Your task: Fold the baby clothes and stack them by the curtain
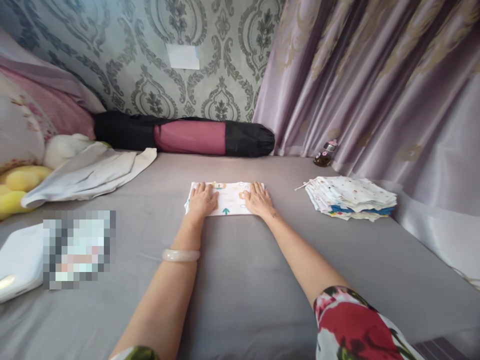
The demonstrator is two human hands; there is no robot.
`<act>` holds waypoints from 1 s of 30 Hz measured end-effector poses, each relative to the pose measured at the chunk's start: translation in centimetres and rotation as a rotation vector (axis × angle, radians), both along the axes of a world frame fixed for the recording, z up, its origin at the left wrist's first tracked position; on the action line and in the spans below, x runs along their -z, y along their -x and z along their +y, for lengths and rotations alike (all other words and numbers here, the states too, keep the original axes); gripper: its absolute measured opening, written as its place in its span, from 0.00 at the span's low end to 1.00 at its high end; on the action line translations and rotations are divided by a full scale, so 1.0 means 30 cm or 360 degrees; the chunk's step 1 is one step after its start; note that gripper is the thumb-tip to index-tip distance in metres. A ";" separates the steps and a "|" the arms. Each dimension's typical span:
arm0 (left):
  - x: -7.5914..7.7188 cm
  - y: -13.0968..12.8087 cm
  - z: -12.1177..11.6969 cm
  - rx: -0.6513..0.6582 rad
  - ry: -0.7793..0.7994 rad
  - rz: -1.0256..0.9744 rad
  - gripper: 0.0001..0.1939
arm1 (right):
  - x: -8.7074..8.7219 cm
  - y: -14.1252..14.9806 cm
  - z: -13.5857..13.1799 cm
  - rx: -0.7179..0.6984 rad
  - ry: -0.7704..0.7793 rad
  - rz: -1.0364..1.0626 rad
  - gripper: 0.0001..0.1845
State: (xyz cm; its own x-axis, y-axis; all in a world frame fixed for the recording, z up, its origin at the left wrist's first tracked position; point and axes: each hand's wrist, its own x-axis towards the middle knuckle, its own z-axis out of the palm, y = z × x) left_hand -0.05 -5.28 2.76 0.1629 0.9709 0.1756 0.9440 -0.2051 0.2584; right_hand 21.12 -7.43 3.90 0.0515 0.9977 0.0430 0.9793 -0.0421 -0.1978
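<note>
A white cloth [232, 201] with a small coloured print lies folded into a flat rectangle on the grey bed sheet [240, 280]. My left hand [202, 200] rests flat on its left end, fingers stretched out and pointing away from me. On the right end lies my right hand [259, 201], also flat with the fingers extended. Both palms press on the cloth, and neither hand grips it. Off to the right sits a stack of folded printed cloths [350, 195], mostly white with a blue layer lower down.
A black and maroon roll bag [189, 137] lies along the wall. By the curtain [318, 75] stands a small bottle [325, 152]. At left are a crumpled pale cloth [90, 172], yellow plush [22, 182], a white device [24, 260] and a pixelated object [80, 247].
</note>
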 end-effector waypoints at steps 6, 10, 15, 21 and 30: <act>0.014 -0.016 -0.006 -0.0139 -0.0018 0.0123 0.30 | 0.022 -0.001 0.005 -0.0015 0.0035 -0.0025 0.35; -0.006 -0.026 -0.015 -0.0138 -0.0062 0.0266 0.29 | -0.002 -0.009 0.014 -0.0046 -0.0034 -0.0085 0.32; -0.093 0.006 0.030 -0.0008 0.0116 0.0410 0.25 | -0.091 -0.040 0.067 -0.0157 -0.0004 -0.0210 0.20; -0.192 0.038 0.187 0.0100 0.0461 0.0606 0.17 | -0.200 -0.066 0.192 -0.0197 0.0482 -0.0278 0.17; -0.190 0.051 0.436 0.0251 0.0778 0.0480 0.18 | -0.217 -0.042 0.367 -0.0201 0.0964 -0.0372 0.17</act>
State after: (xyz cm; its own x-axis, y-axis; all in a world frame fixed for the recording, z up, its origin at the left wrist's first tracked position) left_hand -1.59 7.80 8.45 0.2851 0.8874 -0.3621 0.9582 -0.2738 0.0835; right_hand 22.39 3.58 10.40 -0.0099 0.8467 -0.5320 0.9983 0.0388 0.0432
